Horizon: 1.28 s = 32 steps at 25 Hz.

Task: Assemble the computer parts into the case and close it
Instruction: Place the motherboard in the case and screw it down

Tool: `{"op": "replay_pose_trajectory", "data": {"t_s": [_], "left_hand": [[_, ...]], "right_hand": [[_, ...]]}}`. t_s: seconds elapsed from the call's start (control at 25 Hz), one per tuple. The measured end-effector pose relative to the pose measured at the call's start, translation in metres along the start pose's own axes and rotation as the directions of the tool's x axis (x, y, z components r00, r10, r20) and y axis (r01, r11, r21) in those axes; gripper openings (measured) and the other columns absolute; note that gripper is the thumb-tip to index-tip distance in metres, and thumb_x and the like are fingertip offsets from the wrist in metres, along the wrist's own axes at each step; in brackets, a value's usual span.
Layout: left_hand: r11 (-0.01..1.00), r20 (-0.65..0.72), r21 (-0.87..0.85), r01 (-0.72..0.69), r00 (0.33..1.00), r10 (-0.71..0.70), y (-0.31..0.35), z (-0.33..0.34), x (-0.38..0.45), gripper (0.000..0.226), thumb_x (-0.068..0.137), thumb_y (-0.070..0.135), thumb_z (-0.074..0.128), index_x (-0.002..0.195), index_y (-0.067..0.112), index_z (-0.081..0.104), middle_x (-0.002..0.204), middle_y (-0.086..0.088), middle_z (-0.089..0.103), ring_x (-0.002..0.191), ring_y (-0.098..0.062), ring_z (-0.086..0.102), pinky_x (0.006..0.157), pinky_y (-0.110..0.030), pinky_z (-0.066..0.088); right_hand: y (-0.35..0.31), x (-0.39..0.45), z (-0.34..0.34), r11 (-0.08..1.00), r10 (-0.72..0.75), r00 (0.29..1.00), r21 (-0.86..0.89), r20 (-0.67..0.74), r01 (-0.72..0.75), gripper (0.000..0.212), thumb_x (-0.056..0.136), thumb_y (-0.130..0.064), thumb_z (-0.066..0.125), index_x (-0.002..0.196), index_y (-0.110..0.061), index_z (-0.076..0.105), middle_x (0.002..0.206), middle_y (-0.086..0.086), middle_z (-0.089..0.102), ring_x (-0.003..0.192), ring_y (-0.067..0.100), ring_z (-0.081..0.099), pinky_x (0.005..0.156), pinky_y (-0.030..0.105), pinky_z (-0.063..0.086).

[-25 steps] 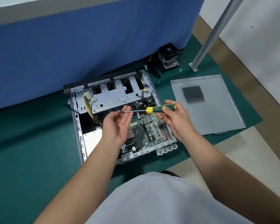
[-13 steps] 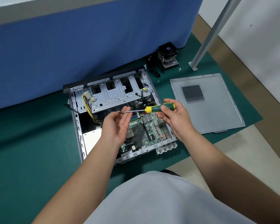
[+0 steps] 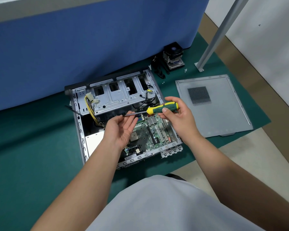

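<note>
Right hand [image 3: 178, 117] grips the screwdriver [image 3: 162, 108] handle over the open case [image 3: 122, 120] on the green mat [image 3: 32, 155], left hand [image 3: 120, 130] palm-up, fingers relaxed at the tip (no writing readable), side panel [image 3: 223, 117] near the mat's right edge.

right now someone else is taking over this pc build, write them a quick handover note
Right hand grips the screwdriver by its handle, held level above the open case. Left hand is open, palm up, fingertips at the shaft's tip.
Motherboard sits in the case. CPU cooler stands on the mat beyond the case, with loose screws nearby. Side panel lies flat to the right.
Done: board in place; whether it is screwed down cannot be told.
Left: fit cooler, close with panel.
</note>
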<state>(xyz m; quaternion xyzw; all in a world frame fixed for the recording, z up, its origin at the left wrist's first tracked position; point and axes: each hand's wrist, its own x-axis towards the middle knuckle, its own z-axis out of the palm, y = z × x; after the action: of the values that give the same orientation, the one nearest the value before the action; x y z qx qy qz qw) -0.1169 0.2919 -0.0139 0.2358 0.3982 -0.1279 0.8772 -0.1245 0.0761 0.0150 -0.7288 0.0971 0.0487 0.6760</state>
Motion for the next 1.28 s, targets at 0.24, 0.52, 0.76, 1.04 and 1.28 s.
{"op": "replay_pose_trajectory", "data": {"t_s": [0.24,0.52,0.76,1.04,1.28], "left_hand": [[0.999,0.031,0.035,0.010,0.999,-0.011,0.001,-0.001,-0.001,0.015,0.105,0.007,0.050,0.099,-0.002,0.059,0.110,-0.024,0.075,0.103,-0.035,0.075,0.092,-0.052,0.059],[0.965,0.029,0.258,-0.049,0.999,0.043,-0.002,-0.011,0.002,0.026,0.108,0.026,0.049,0.114,0.003,0.061,0.115,-0.019,0.075,0.105,-0.031,0.075,0.090,-0.048,0.061],[0.110,0.370,0.877,-0.468,0.804,0.465,0.023,-0.026,0.001,0.016,0.105,0.025,0.053,0.114,0.025,0.066,0.108,0.009,0.074,0.095,-0.003,0.070,0.087,-0.029,0.055],[-0.847,0.654,0.475,-0.240,0.740,0.157,0.062,-0.064,0.022,0.064,0.107,0.053,0.030,0.164,0.032,0.009,0.172,0.007,0.003,0.159,-0.017,-0.001,0.130,-0.045,0.005],[-0.828,0.683,0.518,-0.215,0.687,0.249,0.060,-0.073,0.034,0.062,0.104,0.051,0.030,0.162,0.039,0.015,0.170,0.014,0.015,0.158,-0.010,0.008,0.129,-0.041,0.009]], "right_hand": [[0.001,-0.001,0.006,0.997,0.041,0.997,0.061,-0.068,-0.037,0.038,0.097,-0.012,0.069,0.132,-0.023,0.057,0.106,0.004,0.073,0.089,0.020,0.077,0.082,0.022,0.059],[0.001,0.005,-0.005,0.953,0.198,0.972,0.257,-0.130,-0.160,0.040,0.096,-0.007,0.068,0.131,-0.013,0.050,0.115,0.022,0.069,0.091,0.029,0.075,0.092,0.037,0.060],[-0.014,0.025,-0.039,0.996,0.026,0.999,-0.083,-0.040,-0.029,0.031,0.096,-0.011,0.070,0.124,-0.014,0.059,0.111,0.019,0.069,0.085,0.022,0.077,0.078,0.024,0.060],[-0.033,0.029,-0.056,0.737,-0.131,0.943,-0.606,0.307,0.300,0.039,0.092,-0.038,0.072,0.128,-0.039,0.056,0.086,-0.019,0.068,0.071,0.005,0.065,0.069,0.018,0.049],[-0.016,0.015,-0.057,0.498,-0.057,0.883,-0.753,0.465,0.429,0.044,0.097,-0.051,0.058,0.138,-0.038,0.047,0.097,-0.016,0.062,0.074,-0.012,0.054,0.065,0.020,0.043]]}}
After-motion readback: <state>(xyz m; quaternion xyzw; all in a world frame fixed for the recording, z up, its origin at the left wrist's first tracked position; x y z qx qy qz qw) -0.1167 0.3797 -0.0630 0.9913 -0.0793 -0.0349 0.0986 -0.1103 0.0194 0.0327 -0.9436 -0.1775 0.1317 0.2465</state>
